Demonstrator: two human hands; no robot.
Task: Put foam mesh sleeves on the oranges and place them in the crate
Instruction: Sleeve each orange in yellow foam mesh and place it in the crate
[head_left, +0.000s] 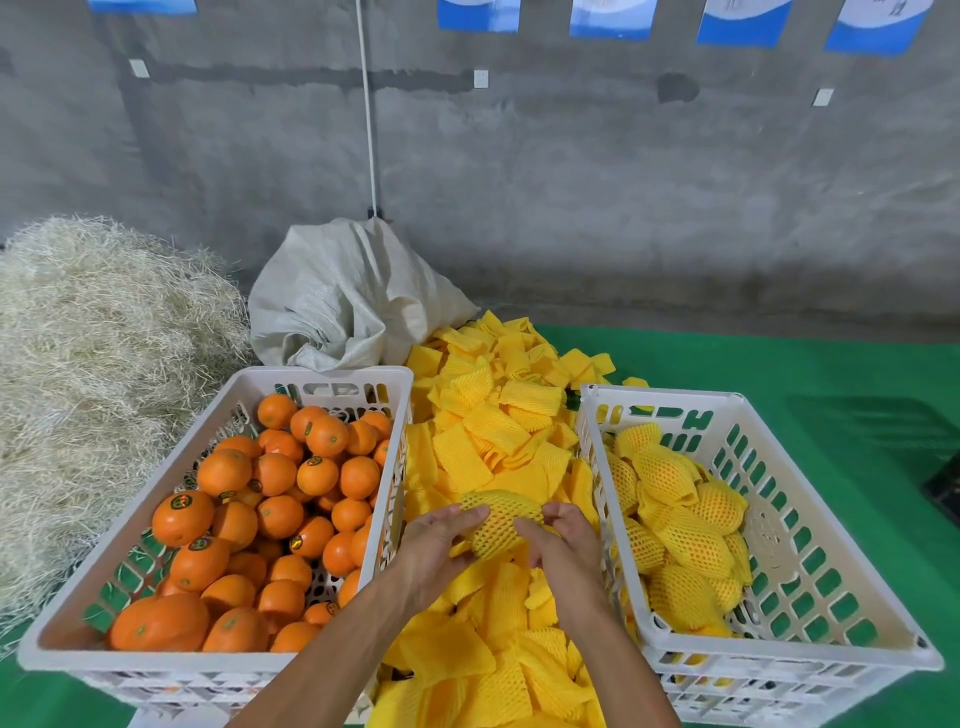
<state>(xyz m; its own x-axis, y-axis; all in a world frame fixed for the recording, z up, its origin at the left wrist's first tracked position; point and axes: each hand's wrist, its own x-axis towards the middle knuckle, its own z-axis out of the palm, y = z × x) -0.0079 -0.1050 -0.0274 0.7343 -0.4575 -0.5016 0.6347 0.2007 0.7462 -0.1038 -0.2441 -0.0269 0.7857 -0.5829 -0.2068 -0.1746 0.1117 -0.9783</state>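
Note:
Both hands hold one orange wrapped in a yellow foam mesh sleeve (500, 519) above the sleeve pile. My left hand (439, 548) grips its left side, thumb on top. My right hand (563, 545) pinches the sleeve's right end. A white crate (156, 499) on the left is full of bare oranges (280, 514). A second white crate (810, 530) on the right holds several sleeved oranges (680, 540).
A heap of loose yellow foam sleeves (493, 426) lies between the crates on a green mat (779, 364). Straw (93, 374) is piled at the left, a white woven sack (343, 306) behind, and a concrete wall beyond.

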